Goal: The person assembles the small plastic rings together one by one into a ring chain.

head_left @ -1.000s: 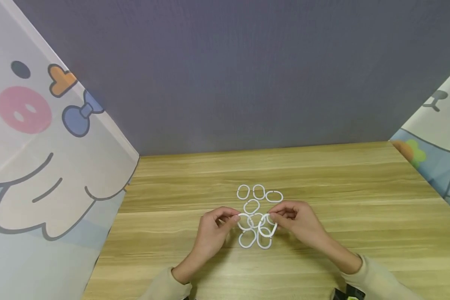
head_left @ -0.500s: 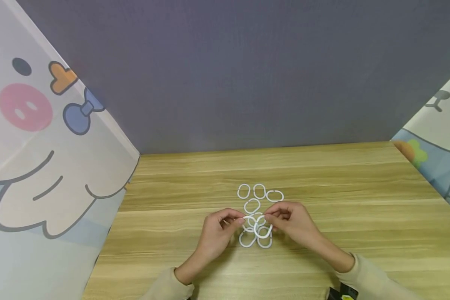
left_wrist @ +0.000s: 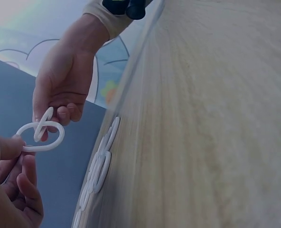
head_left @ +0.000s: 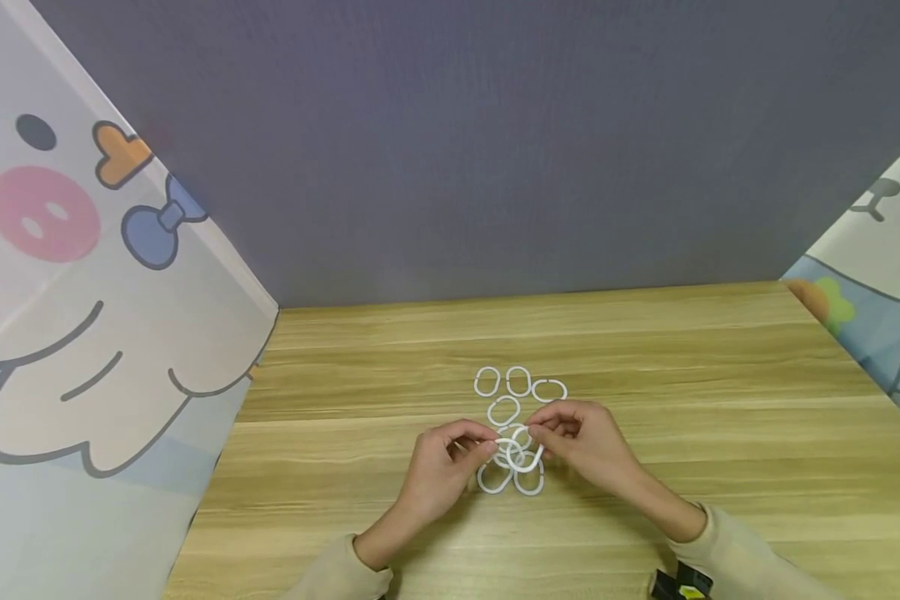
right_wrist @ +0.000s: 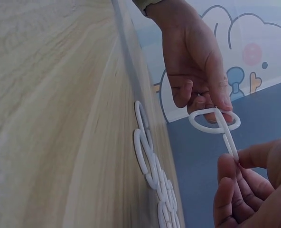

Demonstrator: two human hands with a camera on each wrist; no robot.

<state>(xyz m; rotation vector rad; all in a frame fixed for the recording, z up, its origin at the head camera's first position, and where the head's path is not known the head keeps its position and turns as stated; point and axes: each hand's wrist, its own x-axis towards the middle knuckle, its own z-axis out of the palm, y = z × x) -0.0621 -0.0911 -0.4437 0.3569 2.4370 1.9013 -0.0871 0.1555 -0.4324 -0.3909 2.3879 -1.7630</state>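
My left hand [head_left: 442, 471] pinches a white oval plastic link ring [left_wrist: 55, 145] between thumb and index finger. My right hand [head_left: 588, 442] pinches a second white link ring [right_wrist: 229, 141] by its end. Both rings are held up above the table, and they cross each other in all three views, with part of the right ring lying inside the loop of the left one. Under and behind the hands lie several similar rings [head_left: 529, 383], some showing a small gap in the loop. The rings nearest the hands are partly covered by the held pair.
The wood-grain table [head_left: 330, 367] ends at a dark grey panel [head_left: 495, 167] at the back. Cartoon-printed side walls stand at left [head_left: 150, 333] and right [head_left: 870, 275]. Below the right sleeve shows a black wrist-worn device [head_left: 682, 583].
The left hand has shifted right and the right hand slightly left, bringing the two held rings closer together and overlapping more. The rings lying on the table have stayed put.
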